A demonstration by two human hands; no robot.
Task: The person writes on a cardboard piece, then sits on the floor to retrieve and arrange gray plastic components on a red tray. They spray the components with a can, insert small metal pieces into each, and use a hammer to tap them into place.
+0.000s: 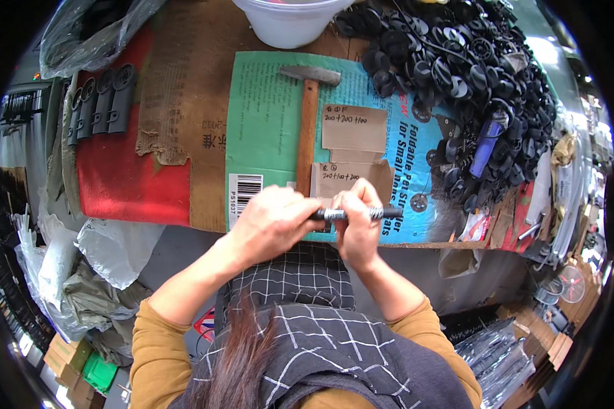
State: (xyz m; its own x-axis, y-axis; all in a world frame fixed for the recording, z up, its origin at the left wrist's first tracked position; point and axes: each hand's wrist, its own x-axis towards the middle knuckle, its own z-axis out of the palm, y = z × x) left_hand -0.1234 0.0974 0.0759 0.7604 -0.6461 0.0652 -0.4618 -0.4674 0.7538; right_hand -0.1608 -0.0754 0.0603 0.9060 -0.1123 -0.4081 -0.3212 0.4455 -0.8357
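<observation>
My left hand [271, 219] and my right hand [359, 230] meet at the table's near edge, both closed around a black-and-white marker pen [335, 214]. The left fingers grip its left end, and the right fingers pinch the barrel, with its dark right end sticking out past them. Just beyond lie two pieces of brown cardboard with handwriting, a far piece [353, 131] and a nearer piece [355, 178] partly covered by my right hand. A hammer [308, 129] with a wooden handle lies to their left, head at the far end.
A green-and-blue printed cardboard sheet [262, 112] covers the table's middle. At the far right is a heap of black plastic parts [467, 61] with a blue-purple tool [486, 146] on it. A white tub [290, 24] stands at the back; several grey plastic pieces [119, 102] lie left.
</observation>
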